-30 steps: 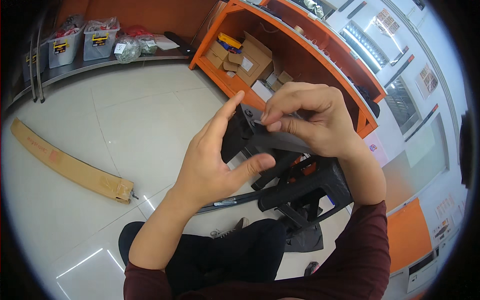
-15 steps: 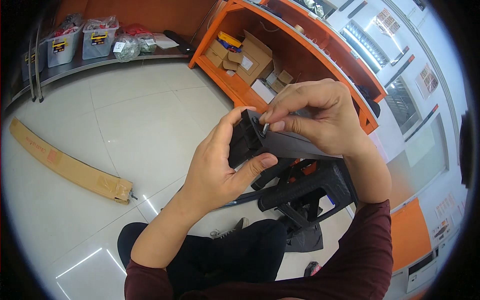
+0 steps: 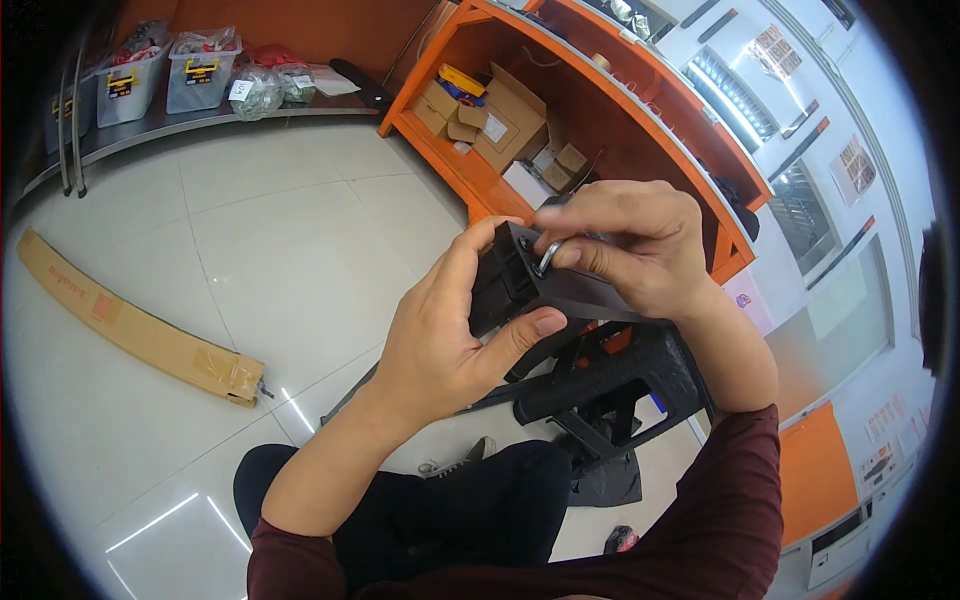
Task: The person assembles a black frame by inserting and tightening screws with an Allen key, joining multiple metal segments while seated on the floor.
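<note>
My left hand (image 3: 432, 340) is wrapped round the end of a black rectangular beam (image 3: 508, 278), its thumb below and its fingers behind. Openings with ribs show in the beam's end face. At the beam's upper side, my right hand (image 3: 645, 245) pinches a small bent silver hex key (image 3: 547, 260) between thumb and fingers. The key's lower end meets a round dark spot on the beam; whether it sits inside a hole is too small to tell. My right fingertips are slightly blurred. The beam runs away to the right, partly behind my right hand.
Below the beam stands a black textured frame (image 3: 620, 375) on the floor. A long cardboard box (image 3: 140, 320) lies at left. An orange shelf unit (image 3: 440, 160) holds cartons. Clear plastic bins (image 3: 200, 75) stand on a low bench at the far left.
The beam end and both hands have shifted slightly right and down. My right fingers have turned around the hex key, which now shows more of its bend.
</note>
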The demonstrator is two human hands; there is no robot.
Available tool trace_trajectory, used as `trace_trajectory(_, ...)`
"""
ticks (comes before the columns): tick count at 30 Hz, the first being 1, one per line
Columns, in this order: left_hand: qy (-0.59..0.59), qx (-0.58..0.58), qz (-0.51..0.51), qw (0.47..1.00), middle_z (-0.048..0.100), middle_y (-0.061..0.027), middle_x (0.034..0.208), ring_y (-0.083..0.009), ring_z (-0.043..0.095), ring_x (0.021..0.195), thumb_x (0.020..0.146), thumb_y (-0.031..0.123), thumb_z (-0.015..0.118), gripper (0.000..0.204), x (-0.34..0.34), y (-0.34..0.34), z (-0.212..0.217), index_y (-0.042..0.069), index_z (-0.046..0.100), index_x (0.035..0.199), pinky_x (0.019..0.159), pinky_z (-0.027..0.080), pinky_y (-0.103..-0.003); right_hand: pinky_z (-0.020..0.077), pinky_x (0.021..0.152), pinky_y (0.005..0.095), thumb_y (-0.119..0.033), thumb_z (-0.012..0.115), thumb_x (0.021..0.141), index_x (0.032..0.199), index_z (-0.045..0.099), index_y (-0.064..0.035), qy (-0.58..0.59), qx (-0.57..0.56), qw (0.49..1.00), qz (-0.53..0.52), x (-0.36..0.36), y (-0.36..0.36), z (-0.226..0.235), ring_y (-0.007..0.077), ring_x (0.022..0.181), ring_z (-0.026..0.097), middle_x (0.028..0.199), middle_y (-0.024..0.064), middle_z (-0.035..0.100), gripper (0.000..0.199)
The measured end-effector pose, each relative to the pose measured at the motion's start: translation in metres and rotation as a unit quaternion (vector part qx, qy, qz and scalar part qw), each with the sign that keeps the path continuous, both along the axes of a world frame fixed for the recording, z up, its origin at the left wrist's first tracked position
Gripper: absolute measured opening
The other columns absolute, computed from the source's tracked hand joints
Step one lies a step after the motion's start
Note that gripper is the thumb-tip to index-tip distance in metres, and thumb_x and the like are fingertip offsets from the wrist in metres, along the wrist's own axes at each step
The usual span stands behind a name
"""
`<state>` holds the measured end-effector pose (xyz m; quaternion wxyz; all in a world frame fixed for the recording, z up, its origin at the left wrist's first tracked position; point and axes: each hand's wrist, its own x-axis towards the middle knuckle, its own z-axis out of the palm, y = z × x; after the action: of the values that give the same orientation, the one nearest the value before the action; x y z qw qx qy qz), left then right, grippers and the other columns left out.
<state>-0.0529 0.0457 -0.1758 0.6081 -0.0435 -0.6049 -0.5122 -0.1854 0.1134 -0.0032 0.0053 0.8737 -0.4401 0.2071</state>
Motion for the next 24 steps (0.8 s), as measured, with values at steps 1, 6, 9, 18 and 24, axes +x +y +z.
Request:
trace_trajectory(1,-0.003,0.003,-0.001,1.0,0.066,-0.0234,0.112,-0.0316,0.071,0.102,0.09,0.045,0.077,0.076,0.001,0.0,0.0,-0.007,0.045,0.136,0.087,0.055,-0.036,0.0564,0.07,0.0315,0.0,0.08,0.079,0.095,0.078,-0.0036,0.007,-0.007,1.0,-0.004,0.0,0.0,-0.001,0.0194,0.078,0.073,0.087,0.0103,0.076,0.017)
trace_trajectory(6,-0.014,0.003,-0.002,1.0,0.066,-0.0225,0.11,-0.0318,0.071,0.101,0.09,0.048,0.076,0.077,0.004,0.0,0.001,-0.005,0.046,0.135,0.086,0.056,-0.037,0.0554,0.069,0.0312,0.005,0.076,0.079,0.096,0.077,-0.0022,0.069,-0.064,0.994,0.051,0.009,0.0,0.003,0.0211,0.078,0.072,0.087,0.0112,0.075,0.019)
trace_trajectory(9,-0.013,0.0,0.011,1.0,0.066,-0.022,0.109,-0.032,0.071,0.1,0.09,0.049,0.075,0.076,0.002,0.0,0.001,-0.005,0.046,0.135,0.084,0.056,-0.037,0.0547,0.068,0.031,0.007,0.076,0.078,0.096,0.077,-0.0019,0.08,-0.058,0.994,0.046,0.007,0.001,0.005,0.0213,0.079,0.071,0.087,0.0105,0.074,0.021)
trace_trajectory(18,-0.048,0.009,-0.03,0.998,0.063,-0.0146,0.118,-0.02,0.064,0.109,0.089,0.041,0.08,0.076,0.009,0.004,0.002,-0.002,0.045,0.14,0.095,0.05,-0.032,0.0546,0.076,0.0357,0.002,0.079,0.077,0.093,0.077,-0.0012,0.127,0.001,0.99,0.066,0.006,-0.006,0.018,0.0257,0.084,0.068,0.091,0.0086,0.07,0.016)
trace_trajectory(24,-0.039,0.007,-0.034,0.999,0.064,-0.0149,0.118,-0.0194,0.064,0.107,0.089,0.039,0.079,0.075,0.006,0.002,0.001,-0.002,0.044,0.141,0.094,0.051,-0.031,0.0566,0.072,0.0358,0.004,0.076,0.073,0.093,0.076,-0.0009,0.234,-0.141,0.95,0.15,0.01,-0.004,0.018,0.0265,0.085,0.069,0.09,0.0116,0.069,0.02)
